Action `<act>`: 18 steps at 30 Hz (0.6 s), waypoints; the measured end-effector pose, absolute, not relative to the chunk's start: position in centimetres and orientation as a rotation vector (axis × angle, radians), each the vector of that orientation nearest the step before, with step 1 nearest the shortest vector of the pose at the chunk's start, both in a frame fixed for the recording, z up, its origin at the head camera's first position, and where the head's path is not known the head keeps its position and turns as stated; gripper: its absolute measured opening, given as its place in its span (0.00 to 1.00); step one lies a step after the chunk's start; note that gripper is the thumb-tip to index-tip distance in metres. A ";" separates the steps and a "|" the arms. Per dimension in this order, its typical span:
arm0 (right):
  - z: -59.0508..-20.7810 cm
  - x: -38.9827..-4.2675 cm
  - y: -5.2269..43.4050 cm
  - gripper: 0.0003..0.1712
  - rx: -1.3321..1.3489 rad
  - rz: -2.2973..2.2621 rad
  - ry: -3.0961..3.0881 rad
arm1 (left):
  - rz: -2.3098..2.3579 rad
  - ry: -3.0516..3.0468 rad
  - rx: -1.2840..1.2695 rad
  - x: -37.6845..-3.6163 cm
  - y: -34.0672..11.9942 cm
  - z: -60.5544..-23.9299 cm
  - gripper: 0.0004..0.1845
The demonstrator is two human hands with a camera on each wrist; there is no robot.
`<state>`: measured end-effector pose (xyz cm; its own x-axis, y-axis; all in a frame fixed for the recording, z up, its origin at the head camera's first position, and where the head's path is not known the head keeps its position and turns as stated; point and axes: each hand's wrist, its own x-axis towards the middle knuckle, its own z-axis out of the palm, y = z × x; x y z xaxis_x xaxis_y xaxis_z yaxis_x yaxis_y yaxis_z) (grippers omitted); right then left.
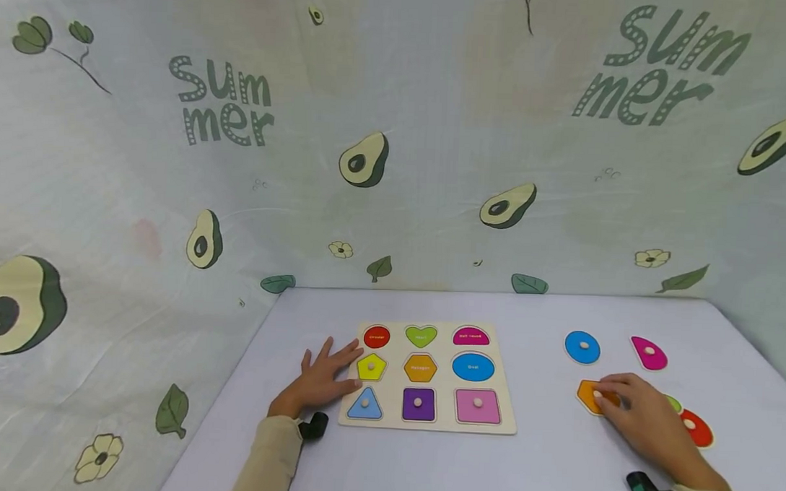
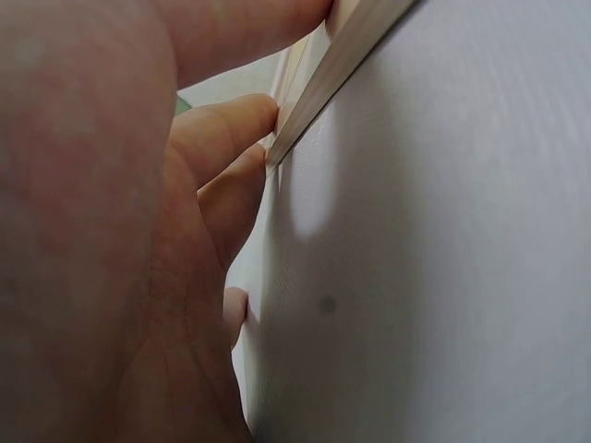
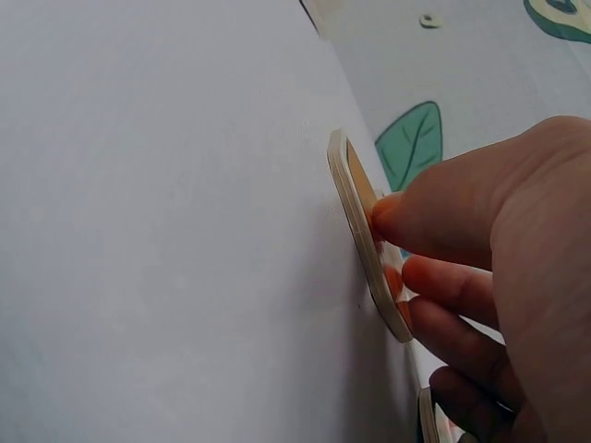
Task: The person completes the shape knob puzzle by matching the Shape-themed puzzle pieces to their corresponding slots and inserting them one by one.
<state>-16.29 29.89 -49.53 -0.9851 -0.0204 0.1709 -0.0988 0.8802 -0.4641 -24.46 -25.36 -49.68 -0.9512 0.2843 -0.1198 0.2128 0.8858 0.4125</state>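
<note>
Right hand (image 1: 647, 420) is closest to the lens, down at about 4 o'clock on the surface (image 1: 541, 460), fingers curled over the orange hexagon piece (image 1: 589, 395) and pinching around its little knob; the wrist view shows fingertips (image 3: 392, 217) pressed onto the piece's face while it lies flat on the surface. Left hand (image 1: 320, 379) sits at 8 o'clock, fingers spread flat and touching the left edge of the puzzle board (image 1: 427, 420), looks like it's just bracing it.

So I'd say this is the pick-up step for the hexagon; next it probably needs a firm hold on the knob, a lift, a carry over to 9 o'clock of where it is now, then turning it so the corners match the orange hexagon slot (image 1: 420, 368) in the board's middle.

Loose bits around the right hand: blue oval (image 1: 582, 347), pink piece (image 1: 649, 353), red piece (image 1: 697, 428), a green one mostly hidden. Surface is pale lilac-white; walls are an avocado "Summer" print cloth (image 1: 396, 144).
</note>
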 end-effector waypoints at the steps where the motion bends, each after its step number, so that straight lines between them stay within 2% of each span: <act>1: -49.5 -16.3 29.9 0.19 0.095 0.728 -2.889 | 0.602 2.880 0.387 -24.4 -25.4 -49.7 0.39; 18: -49.7 -16.0 29.7 0.15 0.104 0.747 -2.830 | 0.603 2.875 0.379 -24.5 -25.3 -49.6 0.39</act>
